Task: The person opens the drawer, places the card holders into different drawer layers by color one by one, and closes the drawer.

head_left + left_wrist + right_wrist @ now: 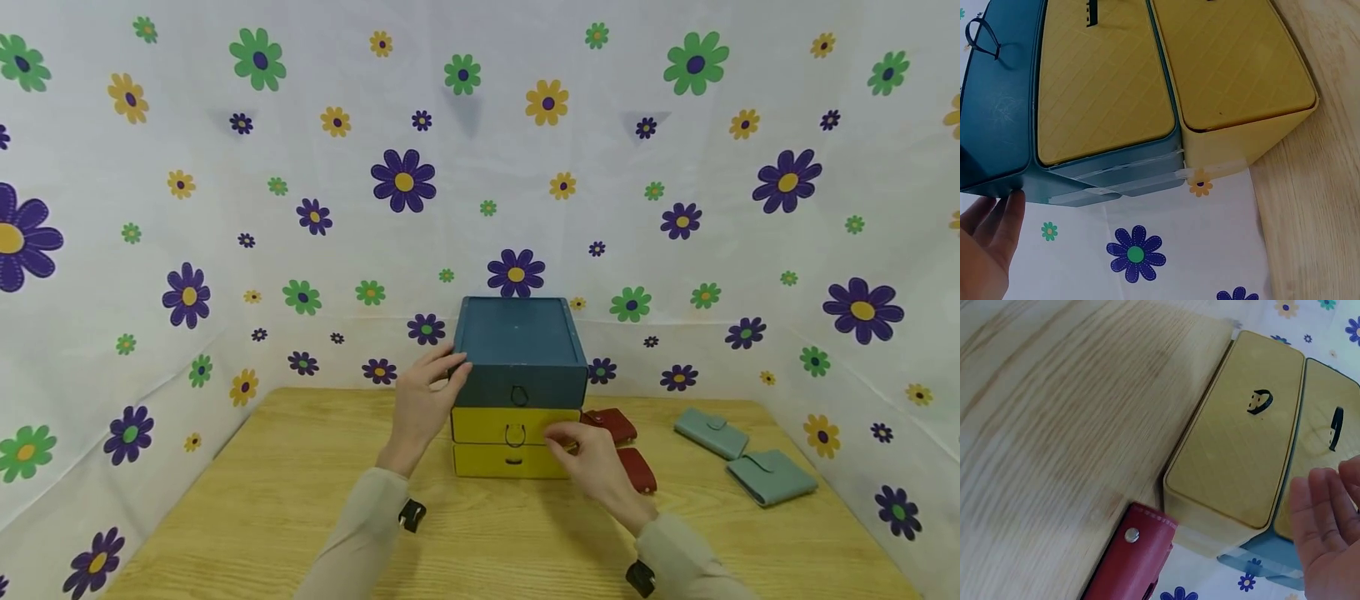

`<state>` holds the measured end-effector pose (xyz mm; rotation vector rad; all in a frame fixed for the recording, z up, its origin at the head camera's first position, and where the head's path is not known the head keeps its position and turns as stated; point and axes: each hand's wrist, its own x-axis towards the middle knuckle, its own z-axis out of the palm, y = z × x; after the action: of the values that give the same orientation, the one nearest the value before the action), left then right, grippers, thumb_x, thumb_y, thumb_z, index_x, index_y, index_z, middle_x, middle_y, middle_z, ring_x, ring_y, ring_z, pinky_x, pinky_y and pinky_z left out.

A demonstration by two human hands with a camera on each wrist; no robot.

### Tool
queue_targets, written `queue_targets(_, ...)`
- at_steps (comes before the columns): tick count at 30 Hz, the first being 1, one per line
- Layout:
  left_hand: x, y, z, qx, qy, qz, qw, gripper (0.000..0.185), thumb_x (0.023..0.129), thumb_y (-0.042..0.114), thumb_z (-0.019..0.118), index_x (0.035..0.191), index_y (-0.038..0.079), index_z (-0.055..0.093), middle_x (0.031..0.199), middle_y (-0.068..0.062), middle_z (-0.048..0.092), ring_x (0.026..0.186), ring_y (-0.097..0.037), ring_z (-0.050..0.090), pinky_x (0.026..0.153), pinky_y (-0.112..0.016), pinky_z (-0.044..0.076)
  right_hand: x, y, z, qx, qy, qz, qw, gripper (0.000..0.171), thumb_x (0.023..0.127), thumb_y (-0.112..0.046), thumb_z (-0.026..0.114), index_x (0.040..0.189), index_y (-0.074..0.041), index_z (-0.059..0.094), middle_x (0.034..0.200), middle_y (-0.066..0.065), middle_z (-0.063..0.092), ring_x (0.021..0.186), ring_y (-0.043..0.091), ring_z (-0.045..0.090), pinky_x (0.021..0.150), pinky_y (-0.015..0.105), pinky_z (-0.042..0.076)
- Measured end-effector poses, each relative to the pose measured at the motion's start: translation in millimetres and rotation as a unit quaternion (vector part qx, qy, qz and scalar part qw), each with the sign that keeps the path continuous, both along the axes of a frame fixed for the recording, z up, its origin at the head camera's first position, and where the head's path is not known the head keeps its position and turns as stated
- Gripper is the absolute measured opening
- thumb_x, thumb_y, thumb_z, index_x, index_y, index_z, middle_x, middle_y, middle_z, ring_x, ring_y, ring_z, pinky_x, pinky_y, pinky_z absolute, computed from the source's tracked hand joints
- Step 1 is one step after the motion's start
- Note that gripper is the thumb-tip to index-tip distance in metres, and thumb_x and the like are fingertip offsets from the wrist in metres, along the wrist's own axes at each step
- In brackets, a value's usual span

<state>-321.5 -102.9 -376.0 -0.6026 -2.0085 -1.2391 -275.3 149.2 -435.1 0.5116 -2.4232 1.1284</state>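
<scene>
A stack of three drawers stands at the back of the table, with a blue top drawer [487, 387] over a yellow middle drawer [480, 425] and a yellow bottom drawer [480, 462]. Each front has a small dark pull loop; the middle loop [1337, 428] sticks out in the right wrist view. My left hand [422, 404] rests its extended fingertips against the left side of the blue drawer. Close in front of the middle drawer's right part is my right hand [600, 471], fingers loosely bent and holding nothing. All three drawers sit closed.
Two red wallets, one behind [617, 423] and one nearer [639, 471], lie right of the stack, partly hidden by my right hand. Farther right lie a long light-teal wallet [708, 433] and a squarer teal wallet [771, 477]. A flower-print cloth [337, 267] surrounds the table.
</scene>
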Motion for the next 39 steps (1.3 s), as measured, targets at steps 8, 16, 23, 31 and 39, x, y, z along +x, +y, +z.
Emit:
queue_targets(8, -5.8, 2, -7.0, 0.013, 0.047, -0.004, 0.9988, 0.023, 0.090, 0.016, 0.072, 0.109, 0.003, 0.075, 0.126, -0.018, 0.066, 0.103, -0.028, 0.070, 0.072, -0.038, 0.061, -0.2, -15, 2.0, 0.061, -0.004, 0.020, 0.998, 0.022, 0.087, -0.007, 0.072, 0.109, -0.009, 0.074, 0.101, 0.003, 0.075, 0.087, 0.015, 0.070, 0.076, 0.033, 0.060)
queue_targets(16, -7.4, 3, -3.6, 0.000, 0.068, 0.009, 0.9976, 0.023, 0.090, 0.016, 0.072, 0.108, 0.003, 0.075, 0.124, -0.017, 0.068, 0.099, -0.026, 0.071, 0.074, -0.031, 0.061, -1.1, -25, 4.9, 0.114, 0.054, 0.015, 0.992, 0.029, 0.086, -0.010, 0.074, 0.114, -0.015, 0.073, 0.104, 0.000, 0.075, 0.087, 0.013, 0.071, 0.074, 0.031, 0.060)
queue_targets(23, -7.1, 2, -7.1, 0.004, 0.067, 0.010, 0.9977, 0.022, 0.090, 0.016, 0.072, 0.109, 0.004, 0.075, 0.123, -0.017, 0.068, 0.099, -0.026, 0.071, 0.070, -0.032, 0.061, -0.4, -31, 1.4, 0.134, 0.072, 0.002, 0.988, 0.017, 0.086, -0.016, 0.074, 0.103, -0.017, 0.077, 0.101, -0.003, 0.074, 0.086, 0.012, 0.070, 0.074, 0.030, 0.060)
queue_targets(31, -7.4, 4, -10.5, 0.005, 0.061, 0.015, 0.9980, 0.022, 0.091, 0.017, 0.071, 0.109, 0.005, 0.075, 0.123, -0.015, 0.068, 0.099, -0.025, 0.071, 0.070, -0.033, 0.061, 1.6, -30, 0.3, 0.136, 0.071, -0.003, 0.988, 0.013, 0.086, -0.019, 0.074, 0.099, -0.018, 0.077, 0.098, -0.005, 0.073, 0.083, 0.010, 0.069, 0.071, 0.024, 0.058)
queue_targets(39, -6.4, 3, -8.8, 0.002, 0.069, 0.017, 0.9974, 0.022, 0.090, 0.016, 0.071, 0.109, 0.005, 0.075, 0.123, -0.015, 0.068, 0.100, -0.025, 0.071, 0.071, -0.030, 0.061, 6.3, -28, 2.4, 0.127, 0.071, 0.009, 0.989, 0.012, 0.084, -0.019, 0.077, 0.096, -0.018, 0.077, 0.096, -0.007, 0.073, 0.081, 0.008, 0.068, 0.070, 0.022, 0.057)
